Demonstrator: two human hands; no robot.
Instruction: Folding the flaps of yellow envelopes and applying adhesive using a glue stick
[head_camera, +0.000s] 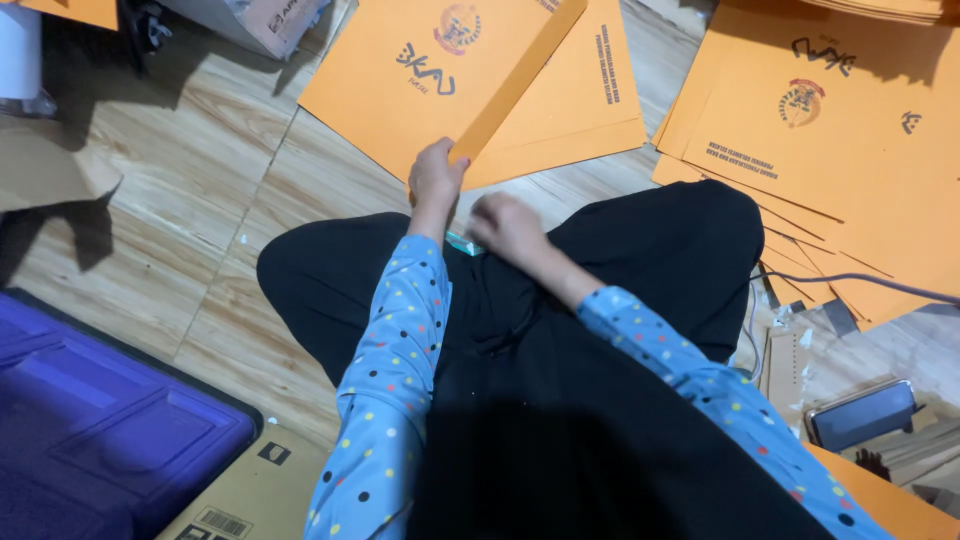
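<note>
1. Underfoot, the wood-look floor (190, 190) of pale planks carries everything; the person sits on it cross-legged in black trousers and blue dotted sleeves.
2. The left hand (436, 175) pinches the lower corner of an orange envelope (440, 75), which lies on the floor just ahead of the knees with its flap folded up.
3. The right hand (508, 226) is loosely curled on the lap, over a small teal item (462, 241); whether it grips that item cannot be told.
4. A spread stack of orange envelopes (840, 150) covers the floor to the right.
5. A dark phone (862, 414) rests near the right knee.
6. A blue mat (100, 420) and a flat cardboard box (255, 490) lie at lower left.
</note>
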